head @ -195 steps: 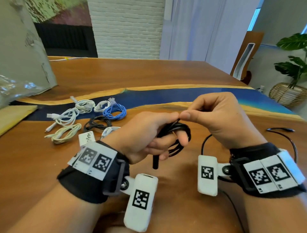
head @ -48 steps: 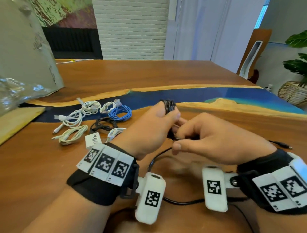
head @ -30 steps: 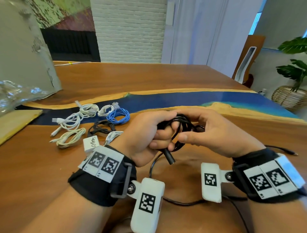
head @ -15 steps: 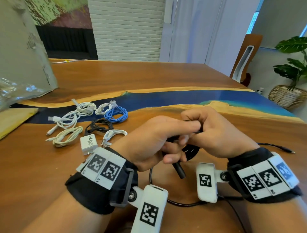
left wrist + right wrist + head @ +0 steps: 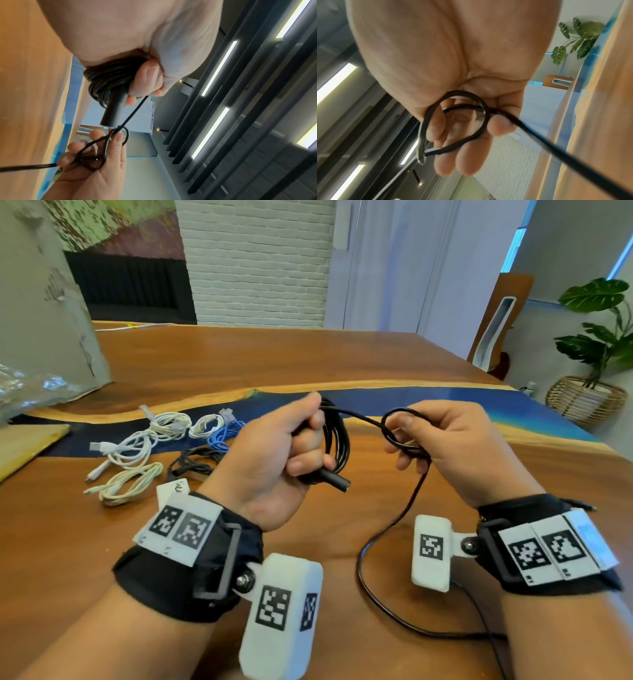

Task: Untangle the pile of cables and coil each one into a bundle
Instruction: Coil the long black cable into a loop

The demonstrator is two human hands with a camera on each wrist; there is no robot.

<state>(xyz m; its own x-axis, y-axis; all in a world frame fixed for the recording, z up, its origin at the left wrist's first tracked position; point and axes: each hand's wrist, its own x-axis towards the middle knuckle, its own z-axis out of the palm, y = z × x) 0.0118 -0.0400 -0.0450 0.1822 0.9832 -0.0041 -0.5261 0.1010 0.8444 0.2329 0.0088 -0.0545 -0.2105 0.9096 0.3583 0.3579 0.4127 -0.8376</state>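
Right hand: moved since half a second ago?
Yes. The right hand has pulled rightward, away from the left hand, drawing a loop of black cable out above the table.

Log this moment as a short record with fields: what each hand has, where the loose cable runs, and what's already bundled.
left hand: grips the coiled part of the black cable
right hand: holds a fresh loop of the same cable
loose cable: trails down onto the table
already bundled: white cables, a blue cable, a second black cable, lying left
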